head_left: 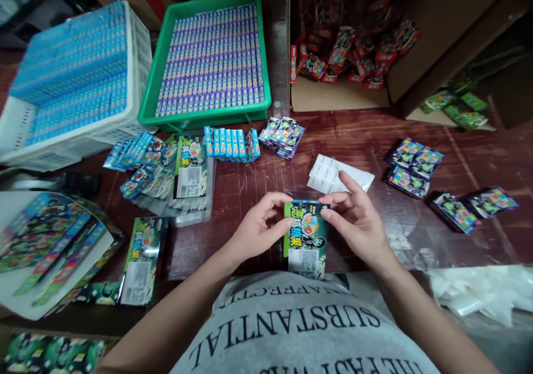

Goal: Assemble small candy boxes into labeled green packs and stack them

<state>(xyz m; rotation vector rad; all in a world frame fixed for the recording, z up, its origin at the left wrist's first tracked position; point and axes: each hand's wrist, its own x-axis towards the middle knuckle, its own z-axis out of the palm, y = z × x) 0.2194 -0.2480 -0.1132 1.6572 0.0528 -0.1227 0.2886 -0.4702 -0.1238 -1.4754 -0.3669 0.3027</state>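
A green and black printed packet [307,235] with yellow lettering and a white label patch is held upright in front of my shirt. My left hand [262,224] pinches its upper left edge between thumb and fingers. At the upper right corner, my right hand [358,221] grips it the same way, index finger raised. A thin blue edge shows along the packet's top; I cannot tell whether it is a small box inside. Just beyond my right hand lies a white sticker sheet [328,173] with round marks.
Behind stand a white crate [139,57] of blue boxes, a green tray [266,90] of purple boxes and a carton [341,99] of red boxes. Small blue boxes [229,143] and purple boxes [283,135] lie nearer. Flat packets [191,168] are stacked left; dark boxes [416,165] sit right.
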